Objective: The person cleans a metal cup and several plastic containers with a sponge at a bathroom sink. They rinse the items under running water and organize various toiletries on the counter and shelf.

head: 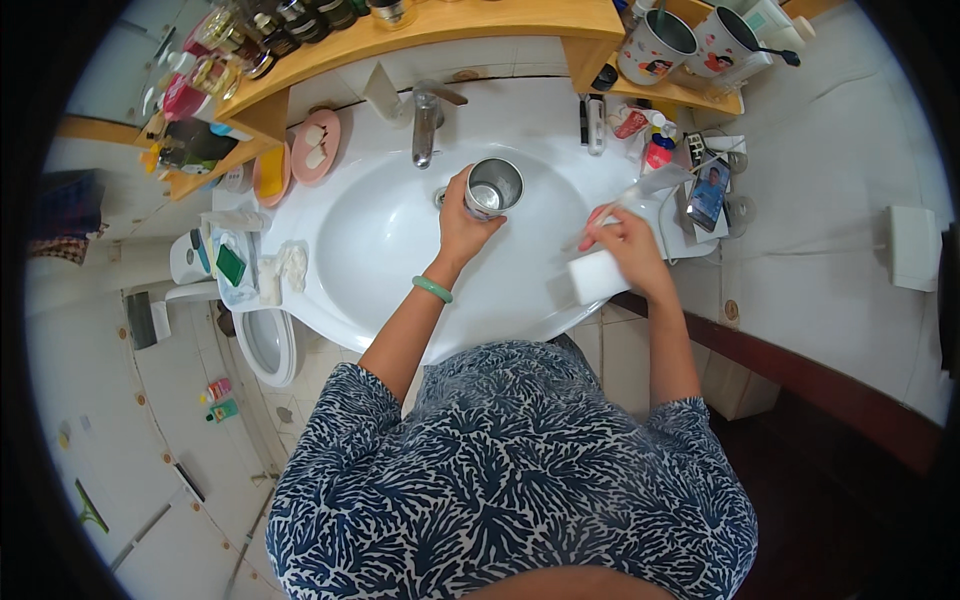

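Note:
My left hand [465, 225], with a green bangle at the wrist, grips a metal-lined cup [495, 189] over the basin. The cup is tilted so its bare inside faces me. Over the right side of the basin, my right hand [630, 251] holds a thin pale stick-like object [600, 219], blurred, between thumb and fingers. A white sponge block [596, 277] is also in this hand, under the fingers. The white washbasin [367, 247] lies below both hands, and its chrome faucet [424, 127] stands behind the cup.
A wooden shelf [450, 30] with bottles and printed cups [656, 49] overhangs the back. Pink soap dishes [315, 146] sit at left. A phone [709, 193] showing a person, a cable and tubes crowd the right. Lower left are a crumpled cloth [291, 266] and a toilet [266, 345].

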Available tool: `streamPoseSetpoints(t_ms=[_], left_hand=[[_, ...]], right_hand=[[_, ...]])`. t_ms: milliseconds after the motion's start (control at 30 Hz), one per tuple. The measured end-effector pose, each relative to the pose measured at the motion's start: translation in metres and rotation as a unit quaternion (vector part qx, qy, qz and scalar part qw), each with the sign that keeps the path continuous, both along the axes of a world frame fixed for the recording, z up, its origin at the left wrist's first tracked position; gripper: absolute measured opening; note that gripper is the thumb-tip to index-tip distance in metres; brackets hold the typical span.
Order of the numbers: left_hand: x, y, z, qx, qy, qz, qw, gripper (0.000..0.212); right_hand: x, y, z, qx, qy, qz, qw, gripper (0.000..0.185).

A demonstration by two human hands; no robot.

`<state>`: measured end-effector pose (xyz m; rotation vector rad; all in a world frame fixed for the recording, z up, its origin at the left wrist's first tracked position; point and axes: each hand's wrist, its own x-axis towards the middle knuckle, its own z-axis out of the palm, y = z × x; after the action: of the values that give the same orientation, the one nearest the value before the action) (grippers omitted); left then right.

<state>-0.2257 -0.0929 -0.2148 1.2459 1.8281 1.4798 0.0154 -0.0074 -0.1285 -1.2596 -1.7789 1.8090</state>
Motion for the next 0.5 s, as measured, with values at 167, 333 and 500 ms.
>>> streamPoseSetpoints(t_ms=[167, 333, 500], left_hand=[[-0.013, -0.029, 0.017, 0.007, 0.012, -0.004, 1.0, 0.08], [-0.005, -0.037, 0.033, 0.067, 0.03, -0.029, 0.997, 0.074], [-0.008, -0.046, 0.032, 0.059, -0.007, -0.031, 0.998, 0.078]], right_hand=[[-0.058, -0.035, 0.061, 0.087, 0.15, -0.053, 0.984, 0.016], [-0.095, -0.048, 0.037, 0.192, 0.101, -0.009, 0.976, 0.017], [-0.102, -0.058, 0.035, 0.18, 0.027, 0.018, 0.983, 0.022]])
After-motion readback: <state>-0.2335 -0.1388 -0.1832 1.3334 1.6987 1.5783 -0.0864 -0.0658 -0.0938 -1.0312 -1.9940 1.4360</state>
